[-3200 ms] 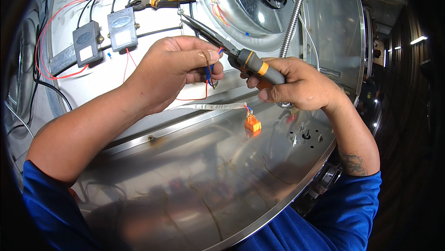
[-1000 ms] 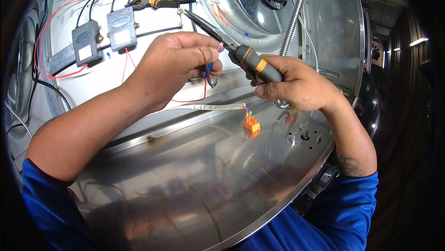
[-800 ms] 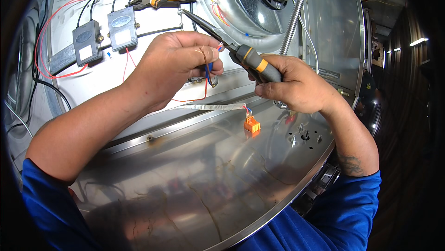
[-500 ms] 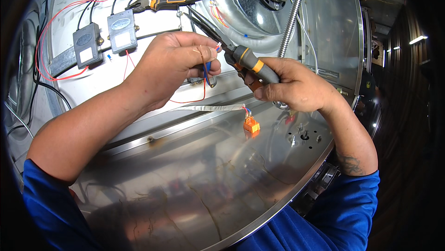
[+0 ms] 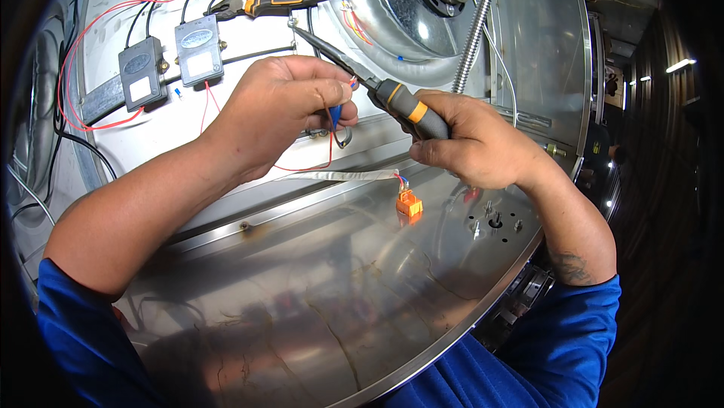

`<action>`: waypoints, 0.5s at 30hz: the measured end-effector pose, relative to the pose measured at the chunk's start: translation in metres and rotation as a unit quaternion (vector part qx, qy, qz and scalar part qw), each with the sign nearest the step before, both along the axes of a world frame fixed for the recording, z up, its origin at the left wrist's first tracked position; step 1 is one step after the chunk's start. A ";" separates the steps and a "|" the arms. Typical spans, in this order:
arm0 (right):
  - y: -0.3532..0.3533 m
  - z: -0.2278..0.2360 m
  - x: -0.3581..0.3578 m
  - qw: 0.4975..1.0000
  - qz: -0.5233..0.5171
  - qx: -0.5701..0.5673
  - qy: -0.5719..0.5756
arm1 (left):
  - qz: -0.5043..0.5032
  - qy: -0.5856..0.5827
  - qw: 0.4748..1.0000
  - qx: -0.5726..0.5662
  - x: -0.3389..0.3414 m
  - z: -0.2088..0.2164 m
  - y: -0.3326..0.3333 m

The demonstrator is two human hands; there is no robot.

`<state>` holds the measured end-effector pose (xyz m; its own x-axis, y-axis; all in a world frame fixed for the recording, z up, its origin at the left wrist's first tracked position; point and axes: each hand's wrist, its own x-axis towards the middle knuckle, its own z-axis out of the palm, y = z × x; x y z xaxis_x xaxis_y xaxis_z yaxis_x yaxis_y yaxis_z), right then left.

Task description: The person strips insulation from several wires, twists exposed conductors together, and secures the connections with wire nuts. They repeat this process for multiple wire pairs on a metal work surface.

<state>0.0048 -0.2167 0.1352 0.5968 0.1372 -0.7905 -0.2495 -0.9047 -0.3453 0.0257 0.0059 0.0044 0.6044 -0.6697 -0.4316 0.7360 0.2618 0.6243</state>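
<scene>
My left hand (image 5: 279,110) is closed in a pinch on thin wires, and a small white, red and blue end pokes out at its fingertips. A blue terminal (image 5: 335,115) and a thin red wire (image 5: 330,150) hang below those fingers. Wrapped in my right hand (image 5: 483,144) is a pair of long-nose pliers (image 5: 403,102) with dark grey and orange grips. Their handles look squeezed together, and the long jaws point up and left past the wire end. Whether the jaws or their cutting part touch the wire, I cannot tell.
An orange plug (image 5: 409,204) on a white-sleeved cable (image 5: 339,175) rests on the steel panel (image 5: 279,280). Combination pliers (image 5: 271,4) lie beyond my hands, near two black boxes (image 5: 142,70) with wires. A ribbed metal hose (image 5: 479,27) rises at the right.
The long-nose pliers' handles have come together and their jaws have closed. The thin copper-coloured strand that crossed my left thumb no longer shows.
</scene>
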 end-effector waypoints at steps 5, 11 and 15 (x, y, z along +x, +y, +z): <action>-0.003 -0.002 -0.002 1.000 0.008 0.026 0.011 | 0.017 0.024 1.000 0.007 -0.008 -0.005 0.000; -0.016 -0.008 0.011 0.969 -0.184 0.072 0.147 | 0.015 0.041 0.999 0.025 -0.005 -0.013 0.006; -0.004 -0.031 0.017 0.934 -0.319 0.112 0.118 | 0.018 0.045 0.999 0.015 0.000 -0.015 0.012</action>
